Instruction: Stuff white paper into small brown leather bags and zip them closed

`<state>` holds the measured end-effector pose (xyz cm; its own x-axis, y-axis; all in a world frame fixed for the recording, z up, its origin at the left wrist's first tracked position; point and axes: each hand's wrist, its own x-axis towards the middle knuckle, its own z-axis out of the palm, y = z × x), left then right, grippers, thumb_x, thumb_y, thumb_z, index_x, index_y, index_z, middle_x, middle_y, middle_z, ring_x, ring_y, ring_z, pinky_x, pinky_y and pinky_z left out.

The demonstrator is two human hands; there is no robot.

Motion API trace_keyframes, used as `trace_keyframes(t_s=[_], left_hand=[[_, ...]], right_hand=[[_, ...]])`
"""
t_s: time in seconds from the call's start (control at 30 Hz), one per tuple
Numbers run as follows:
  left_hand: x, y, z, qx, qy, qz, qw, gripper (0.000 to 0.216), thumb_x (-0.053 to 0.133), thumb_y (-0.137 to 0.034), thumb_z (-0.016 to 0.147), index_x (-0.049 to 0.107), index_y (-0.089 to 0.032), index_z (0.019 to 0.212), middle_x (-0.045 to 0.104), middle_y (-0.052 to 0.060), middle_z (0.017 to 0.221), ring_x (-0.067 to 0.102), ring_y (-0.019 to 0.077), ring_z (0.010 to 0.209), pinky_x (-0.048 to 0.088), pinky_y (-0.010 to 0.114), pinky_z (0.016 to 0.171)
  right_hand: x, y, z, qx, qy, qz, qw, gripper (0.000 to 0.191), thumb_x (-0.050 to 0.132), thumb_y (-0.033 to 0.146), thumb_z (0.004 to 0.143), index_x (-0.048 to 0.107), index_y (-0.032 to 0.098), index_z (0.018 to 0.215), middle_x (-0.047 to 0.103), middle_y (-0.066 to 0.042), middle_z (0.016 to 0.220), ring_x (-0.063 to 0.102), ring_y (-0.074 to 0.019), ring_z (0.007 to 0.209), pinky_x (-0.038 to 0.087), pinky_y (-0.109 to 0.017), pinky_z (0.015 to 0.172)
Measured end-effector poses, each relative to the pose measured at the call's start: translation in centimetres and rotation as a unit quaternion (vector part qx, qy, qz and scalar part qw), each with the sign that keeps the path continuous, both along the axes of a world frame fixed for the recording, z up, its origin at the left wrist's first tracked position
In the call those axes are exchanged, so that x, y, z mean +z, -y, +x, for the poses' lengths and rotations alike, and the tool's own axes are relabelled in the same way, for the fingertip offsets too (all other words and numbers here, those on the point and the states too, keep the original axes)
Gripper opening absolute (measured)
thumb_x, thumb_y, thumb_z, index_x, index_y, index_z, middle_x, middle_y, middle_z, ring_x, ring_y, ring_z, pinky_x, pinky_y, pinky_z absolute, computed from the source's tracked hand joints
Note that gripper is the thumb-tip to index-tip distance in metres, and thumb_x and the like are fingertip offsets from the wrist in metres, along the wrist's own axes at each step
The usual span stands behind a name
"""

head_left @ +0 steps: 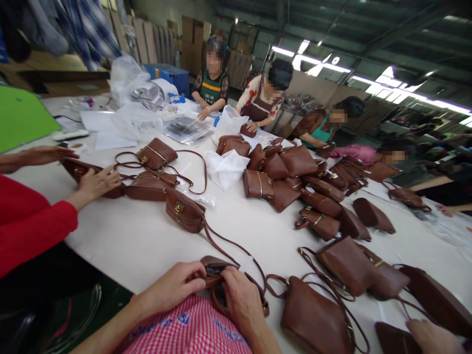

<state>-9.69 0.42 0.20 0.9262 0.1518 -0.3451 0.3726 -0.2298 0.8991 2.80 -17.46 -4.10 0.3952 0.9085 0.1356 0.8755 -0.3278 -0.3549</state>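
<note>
At the near edge of the table, a brown leather handbag (217,268) lies between my hands with its mouth spread and the dark inside showing. My left hand (184,282) pinches the bag's rim on the left side. Over the other side reaches my right hand (239,295), its fingers curled onto the edge and partly hidden inside. A long strap (236,255) runs from near this bag up to another brown handbag (184,211) with a gold clasp, just beyond it. To the right of my right hand lies a brown bag (313,314) with looped straps.
Many brown bags (295,162) pile up across the white table (221,231). At left, a co-worker in a red sleeve (37,226) handles a bag. Other workers stand along the far side, and a hand (435,337) reaches in at lower right. Plastic wrap (140,118) lies at the back.
</note>
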Motion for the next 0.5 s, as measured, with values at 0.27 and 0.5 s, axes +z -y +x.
trace_keyframes(t_s=[0.27,0.5], left_hand=[[0.0,0.1,1.4,0.002,0.074,0.01,0.997,0.016,0.052,-0.021,0.083,0.065,-0.021,0.093,0.07,0.001,0.092,0.06,0.0179,0.088,0.046,0.028,0.084],[-2.3,-1.5,2.7,-0.089,0.14,0.054,0.985,0.008,0.062,-0.026,0.084,0.064,-0.021,0.078,0.061,0.005,0.13,0.048,0.0232,0.12,0.034,0.037,0.106]], right_hand=[[0.2,0.2,0.8,0.018,0.019,0.005,1.0,0.021,0.052,0.012,0.089,0.058,0.024,0.106,0.066,-0.001,0.085,0.064,-0.0172,0.076,0.044,-0.024,0.063],[-1.2,0.8,1.5,-0.036,0.072,0.054,0.995,0.017,0.041,0.017,0.097,0.058,0.02,0.096,0.063,-0.003,0.076,0.062,-0.0164,0.068,0.039,-0.025,0.056]])
